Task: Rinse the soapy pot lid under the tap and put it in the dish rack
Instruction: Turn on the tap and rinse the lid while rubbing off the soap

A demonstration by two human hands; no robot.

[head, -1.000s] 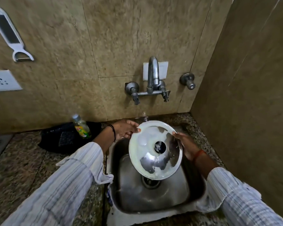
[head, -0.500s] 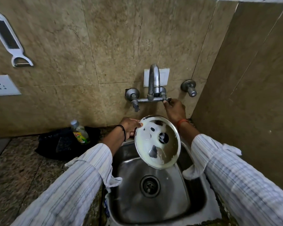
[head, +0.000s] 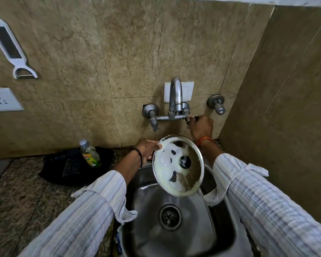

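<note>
Steel under white suds, the pot lid (head: 178, 166) hangs tilted over the sink (head: 174, 236), its soapy face toward the camera, so it seems to wait where water would fall. The left hand (head: 146, 148) pinches its upper-left rim, thumb on the face, fingers (head: 148, 156) curled behind. Beyond the lid's far edge, the right hand (head: 200, 127) reaches up, fingers closed on the right handle of the tap (head: 175, 101), likely to start the flow. No water is visible.

one lid (head: 178, 166), one bottle (head: 90, 153), perhaps three tap handles (head: 216, 103).
</note>
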